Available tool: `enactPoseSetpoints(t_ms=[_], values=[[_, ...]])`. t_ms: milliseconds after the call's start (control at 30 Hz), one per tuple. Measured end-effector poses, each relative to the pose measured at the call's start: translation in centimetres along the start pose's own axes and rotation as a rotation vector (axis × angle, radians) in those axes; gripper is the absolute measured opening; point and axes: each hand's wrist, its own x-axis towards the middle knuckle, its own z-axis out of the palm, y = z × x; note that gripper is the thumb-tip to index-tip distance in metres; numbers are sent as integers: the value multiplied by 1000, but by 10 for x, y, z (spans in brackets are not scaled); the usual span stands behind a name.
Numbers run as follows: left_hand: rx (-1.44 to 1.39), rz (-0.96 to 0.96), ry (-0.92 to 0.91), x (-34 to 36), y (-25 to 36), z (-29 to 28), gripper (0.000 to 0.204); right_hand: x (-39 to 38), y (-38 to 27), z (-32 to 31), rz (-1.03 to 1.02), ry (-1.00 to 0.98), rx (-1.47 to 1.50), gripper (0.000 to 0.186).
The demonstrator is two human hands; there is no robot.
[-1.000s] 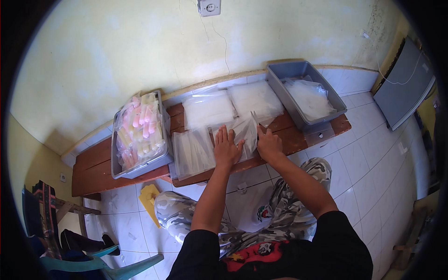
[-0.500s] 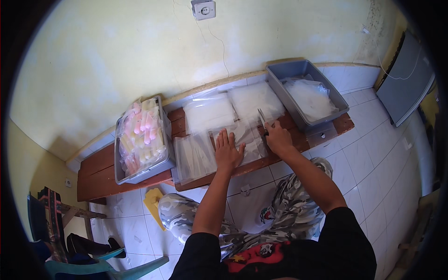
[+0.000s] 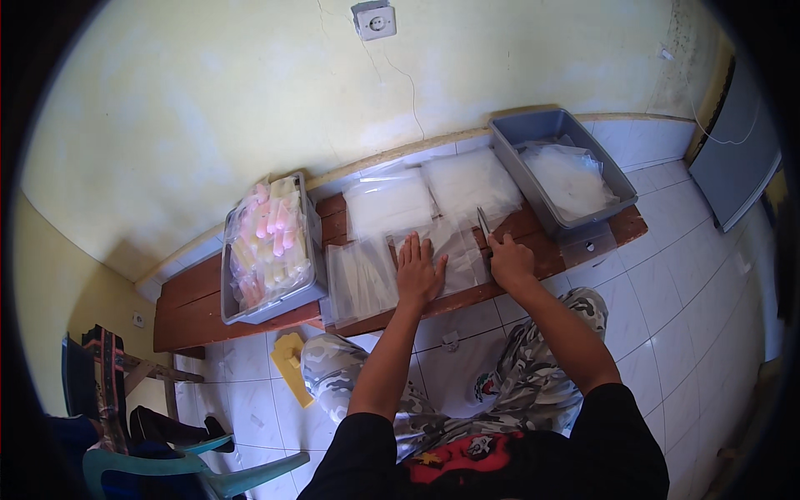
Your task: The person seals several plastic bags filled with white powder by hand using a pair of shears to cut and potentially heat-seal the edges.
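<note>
Right hand [image 3: 512, 263] and scissors [image 3: 483, 222] have shifted rightward over the last second, away from the left hand [image 3: 419, 273]. Watching remotely, I log largest first. Brown wooden bench [image 3: 196, 310] along the pale yellow wall [image 3: 225, 108]. Two grey plastic tubs on it: left tub [image 3: 287, 307] heaped with bagged pink and pale-yellow sticks [image 3: 271, 225], right tub [image 3: 546, 204] holding loose clear plastic bags [image 3: 568, 179]. Between tubs, at the back, two flat bag stacks: back-left stack [image 3: 388, 202], back-right stack [image 3: 472, 182]. In front, front-left pile [image 3: 360, 282] and front-right pile [image 3: 462, 258]. Left hand lies flat on the front-right pile, fingers spread, grasping nothing. Right hand is clenched round the scissors, just beside that pile's right edge. Blades point toward the back-right stack; I cannot tell whether they are parted. Handles mostly hidden by the fist.
</note>
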Motion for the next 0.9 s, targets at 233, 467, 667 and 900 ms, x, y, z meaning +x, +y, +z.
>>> enactPoseSetpoints(t_ms=[233, 467, 667, 900], values=[[-76, -32, -24, 3, -14, 10, 52, 4, -7, -3, 36, 16, 56, 36], [20, -8, -115, -3, -2, -12, 59, 13, -41, -5, -70, 55, 193, 32], [57, 34, -179, 1, -1, -33, 55, 32, -55, 17, -122, 47, 144, 23], [-1, -53, -346, 30, -25, -64, 50, 40, -69, 18, -167, 33, 128, 12]])
